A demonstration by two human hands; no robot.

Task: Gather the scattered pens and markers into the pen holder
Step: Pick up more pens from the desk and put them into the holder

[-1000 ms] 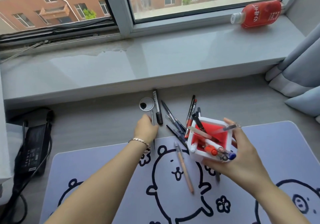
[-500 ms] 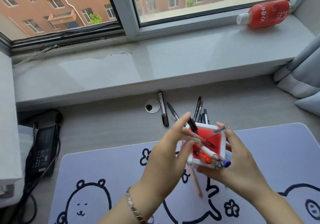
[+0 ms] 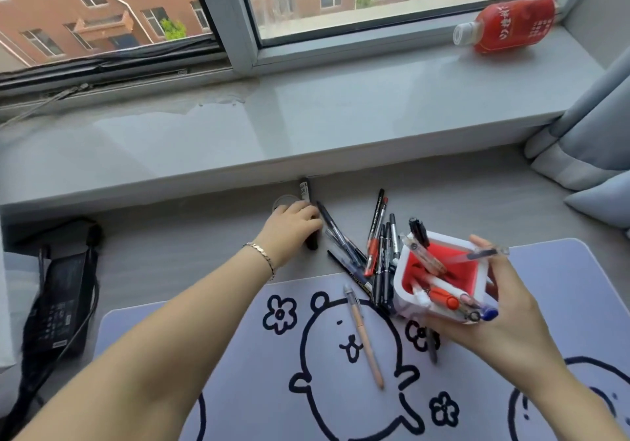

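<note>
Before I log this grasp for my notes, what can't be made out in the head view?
- Whether the left hand has closed on the black marker: the hand covers the marker's middle, so the grip is hidden.
- Print on that marker's label: too small.
- Underside of the pen holder: hidden by the right hand.
- How many pens lie in the crossed pile: they overlap.

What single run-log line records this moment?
left hand: on black marker by windowsill | right hand: holds pen holder, tilted | loose pens: desk | tan pen: mat
</note>
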